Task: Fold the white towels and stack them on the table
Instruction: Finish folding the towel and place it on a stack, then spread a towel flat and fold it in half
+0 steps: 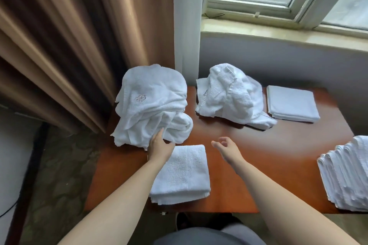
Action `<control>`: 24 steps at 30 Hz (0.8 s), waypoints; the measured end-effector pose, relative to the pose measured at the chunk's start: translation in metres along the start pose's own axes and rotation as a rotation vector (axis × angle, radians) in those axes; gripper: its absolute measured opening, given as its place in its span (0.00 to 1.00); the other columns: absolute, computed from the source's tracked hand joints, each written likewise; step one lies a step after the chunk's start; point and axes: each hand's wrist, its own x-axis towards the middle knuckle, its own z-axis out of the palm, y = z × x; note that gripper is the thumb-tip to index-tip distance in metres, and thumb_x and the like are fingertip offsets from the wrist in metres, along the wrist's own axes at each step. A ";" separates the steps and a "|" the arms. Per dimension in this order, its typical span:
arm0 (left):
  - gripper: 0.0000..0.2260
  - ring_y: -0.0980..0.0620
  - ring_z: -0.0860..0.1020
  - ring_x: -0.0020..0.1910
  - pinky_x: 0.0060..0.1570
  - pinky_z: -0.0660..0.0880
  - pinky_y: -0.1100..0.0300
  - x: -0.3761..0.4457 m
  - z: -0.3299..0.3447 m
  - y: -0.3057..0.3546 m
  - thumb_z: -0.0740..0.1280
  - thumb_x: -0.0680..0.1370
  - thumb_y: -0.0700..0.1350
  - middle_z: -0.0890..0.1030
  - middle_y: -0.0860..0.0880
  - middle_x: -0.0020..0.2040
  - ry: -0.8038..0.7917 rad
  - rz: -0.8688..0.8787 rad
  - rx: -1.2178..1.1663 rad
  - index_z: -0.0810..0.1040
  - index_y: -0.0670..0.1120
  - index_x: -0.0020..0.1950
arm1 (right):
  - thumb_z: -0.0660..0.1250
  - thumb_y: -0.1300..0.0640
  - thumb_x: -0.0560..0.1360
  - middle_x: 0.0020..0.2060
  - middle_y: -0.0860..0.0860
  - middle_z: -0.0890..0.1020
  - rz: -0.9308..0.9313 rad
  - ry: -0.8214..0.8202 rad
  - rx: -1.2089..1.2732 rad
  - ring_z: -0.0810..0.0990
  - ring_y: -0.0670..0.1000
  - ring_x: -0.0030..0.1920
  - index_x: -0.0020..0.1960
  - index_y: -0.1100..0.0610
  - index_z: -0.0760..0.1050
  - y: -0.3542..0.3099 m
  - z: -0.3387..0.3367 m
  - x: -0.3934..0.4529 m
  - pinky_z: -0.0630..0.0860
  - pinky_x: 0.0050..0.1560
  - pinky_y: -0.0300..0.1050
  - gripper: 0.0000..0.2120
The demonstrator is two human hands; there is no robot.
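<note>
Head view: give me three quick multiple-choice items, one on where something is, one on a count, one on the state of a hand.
1. Where does the left hand reach?
A. the windowsill
B. the big crumpled pile at the table's left edge
C. the floor

2. How many unfolded heaps lie on the table?
A. two
B. none
C. five

3. How is the right hand?
A. gripping a towel
B. flat on the table
C. above the table, holding nothing

Answers: 1 B, its fingers touch that pile's lower edge. 2 A, the big pile and a smaller heap farther back. 3 C, its fingers are loose with bare wood beneath.
</note>
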 end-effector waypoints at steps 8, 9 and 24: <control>0.33 0.52 0.75 0.65 0.59 0.74 0.61 0.030 0.033 0.086 0.67 0.77 0.44 0.69 0.48 0.75 -0.123 0.107 -0.079 0.62 0.54 0.81 | 0.70 0.41 0.76 0.59 0.48 0.80 -0.111 0.089 0.122 0.79 0.48 0.57 0.59 0.51 0.78 -0.037 -0.070 0.025 0.73 0.50 0.44 0.18; 0.33 0.49 0.72 0.70 0.64 0.71 0.57 0.034 0.038 0.095 0.67 0.76 0.44 0.68 0.47 0.76 -0.124 0.120 -0.063 0.62 0.53 0.81 | 0.71 0.41 0.75 0.58 0.48 0.81 -0.119 0.098 0.127 0.78 0.48 0.58 0.59 0.51 0.78 -0.039 -0.079 0.028 0.73 0.51 0.44 0.18; 0.25 0.49 0.75 0.65 0.61 0.73 0.57 0.112 0.123 0.185 0.74 0.76 0.50 0.76 0.46 0.67 -0.041 0.148 0.007 0.76 0.46 0.71 | 0.70 0.47 0.76 0.59 0.50 0.77 -0.190 0.171 -0.005 0.76 0.48 0.55 0.60 0.53 0.76 -0.055 -0.167 0.138 0.69 0.48 0.43 0.16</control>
